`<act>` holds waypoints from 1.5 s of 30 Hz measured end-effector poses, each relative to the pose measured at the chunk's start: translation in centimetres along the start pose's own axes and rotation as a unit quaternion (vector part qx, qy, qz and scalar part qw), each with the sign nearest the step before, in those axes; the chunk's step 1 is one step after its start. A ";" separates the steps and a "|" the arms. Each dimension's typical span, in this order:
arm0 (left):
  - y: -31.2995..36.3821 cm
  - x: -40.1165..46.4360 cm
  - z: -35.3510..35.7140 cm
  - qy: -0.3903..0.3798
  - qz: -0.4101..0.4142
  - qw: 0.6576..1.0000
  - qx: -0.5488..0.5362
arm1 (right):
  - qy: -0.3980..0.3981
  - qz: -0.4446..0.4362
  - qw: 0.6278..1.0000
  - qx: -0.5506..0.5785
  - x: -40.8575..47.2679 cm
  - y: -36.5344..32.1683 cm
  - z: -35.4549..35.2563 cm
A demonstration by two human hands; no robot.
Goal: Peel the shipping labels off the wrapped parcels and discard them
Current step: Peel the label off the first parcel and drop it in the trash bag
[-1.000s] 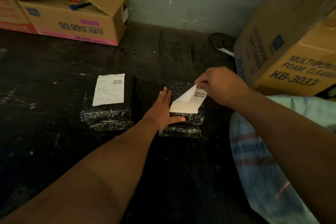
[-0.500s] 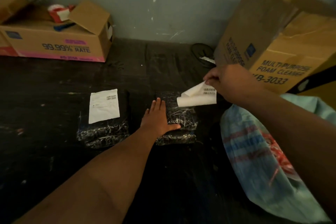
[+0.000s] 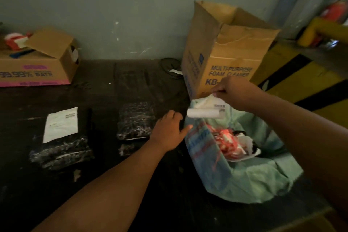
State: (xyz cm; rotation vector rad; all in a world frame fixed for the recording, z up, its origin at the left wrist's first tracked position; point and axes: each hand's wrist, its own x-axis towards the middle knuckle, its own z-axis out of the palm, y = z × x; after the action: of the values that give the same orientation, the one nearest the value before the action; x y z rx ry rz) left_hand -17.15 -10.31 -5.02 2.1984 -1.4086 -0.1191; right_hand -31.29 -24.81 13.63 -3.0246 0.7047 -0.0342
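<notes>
Far left, at the back of the dark surface vs the wall: open cardboard box w/ pink strip and "99.99% RATE" print, flap up, red/white bits inside, too blurry to name.

Front-left: black wrapped parcel, shiny film, w/ white shipping label stuck flat on its upper half, small barcode at top right corner of the label.

To its right, apart from it: 2nd wrapped parcel, black, no label on the visible face. A smaller shiny bit shows just below it; can't tell if it's part of the same parcel.

Left hand just right of that parcel, palm down, fingers straight and loosely spread, holding nothing; thumb tip reaches to the edge of the green bag. Can't tell if the palm touches the surface.

Back center: dark round thing by the wall, unclear.

Right of center: tall open box marked "MULTI-PURPOSE FOAM CLEANER".

Right hand in front of that box, fingers curled, pinching the top edge of a peeled label. Label hangs in the air above the bag mouth, lower end curled into a roll, barcode showing near the hand.

Bag is light green plastic, mouth open, w/ red-and-white scraps and white paper inside.

Far right: yellow/black striped panel.
</notes>
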 end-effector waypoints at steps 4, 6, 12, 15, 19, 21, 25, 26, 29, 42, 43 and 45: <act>6.5 0.7 3.4 0.005 0.015 1.000 -0.017 | 0.019 0.067 0.997 -0.012 -4.8 6.1 -1.2; 9.0 1.2 4.6 0.004 0.010 0.999 -0.031 | 0.016 0.116 0.993 -0.021 -6.9 8.9 -1.6; 12.7 2.4 7.1 -0.013 -0.069 0.996 -0.062 | 0.011 0.188 0.979 -0.079 -10.6 16.3 -0.7; 12.9 2.4 8.2 -0.032 -0.083 0.995 -0.035 | 0.013 0.215 0.973 -0.084 -11.4 18.3 -0.3; 12.5 2.4 8.8 -0.026 -0.068 0.997 -0.001 | -0.010 0.219 0.970 -0.105 -11.8 19.5 0.3; 12.5 2.4 8.9 -0.033 -0.076 0.997 0.009 | -0.025 0.215 0.968 -0.125 -11.8 19.8 0.5; 12.7 2.3 8.8 -0.029 -0.074 0.997 0.016 | -0.020 0.207 0.970 -0.125 -12.1 20.6 0.9; 12.7 2.3 8.7 -0.029 -0.074 0.997 0.015 | -0.016 0.213 0.971 -0.106 -12.1 20.7 1.0; 12.6 2.2 8.7 -0.032 -0.075 0.996 0.017 | -0.009 0.238 0.970 -0.054 -11.9 20.9 1.0; 13.3 1.7 8.2 -0.045 -0.086 0.995 0.009 | -0.023 0.200 0.978 -0.062 -11.3 21.5 0.8; 13.3 1.7 8.2 -0.046 -0.086 0.995 0.009 | -0.027 0.200 0.977 -0.066 -11.2 21.5 0.8; 13.3 1.7 8.3 -0.046 -0.089 0.995 0.011 | -0.031 0.199 0.977 -0.066 -11.0 21.5 0.8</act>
State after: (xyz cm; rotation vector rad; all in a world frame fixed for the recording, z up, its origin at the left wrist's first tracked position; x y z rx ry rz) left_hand -30.20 -19.19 -5.53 2.3615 -1.2636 -0.2721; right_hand -50.65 -39.21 11.82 -2.9219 1.3393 0.1232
